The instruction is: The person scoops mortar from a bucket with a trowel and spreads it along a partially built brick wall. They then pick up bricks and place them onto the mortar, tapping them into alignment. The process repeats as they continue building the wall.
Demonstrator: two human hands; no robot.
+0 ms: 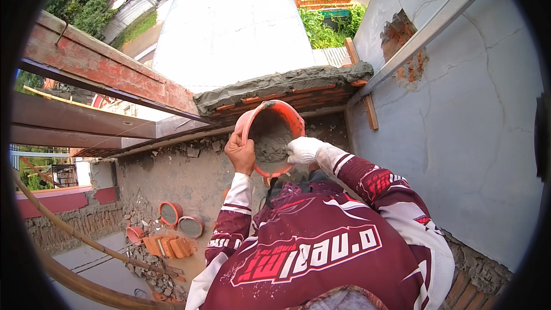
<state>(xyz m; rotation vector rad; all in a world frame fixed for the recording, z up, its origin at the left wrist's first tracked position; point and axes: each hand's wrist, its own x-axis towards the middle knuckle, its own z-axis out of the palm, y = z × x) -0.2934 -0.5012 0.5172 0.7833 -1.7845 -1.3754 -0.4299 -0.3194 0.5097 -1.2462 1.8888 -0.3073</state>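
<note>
An orange bucket (248,120) is held up in front of my body, its mouth turned toward me. Grey wet mortar (274,144) lies inside it. My bare left hand (240,153) is closed on the bucket's left side, near the rim. On the opposite side, my right hand (305,150), in a white glove, is closed at the rim with its fingertips reaching inside; part of the grip is hidden. Just beyond the bucket runs a low brick wall (313,93) topped with rough grey mortar.
A cracked grey wall (459,109) with a broken hole stands at right. A red-stained beam (109,63) crosses at left. On the floor at lower left are a mortar-filled bucket (191,227), another orange bucket (170,213), stacked bricks (169,247) and rubble (152,272). A thin string crosses above the wall.
</note>
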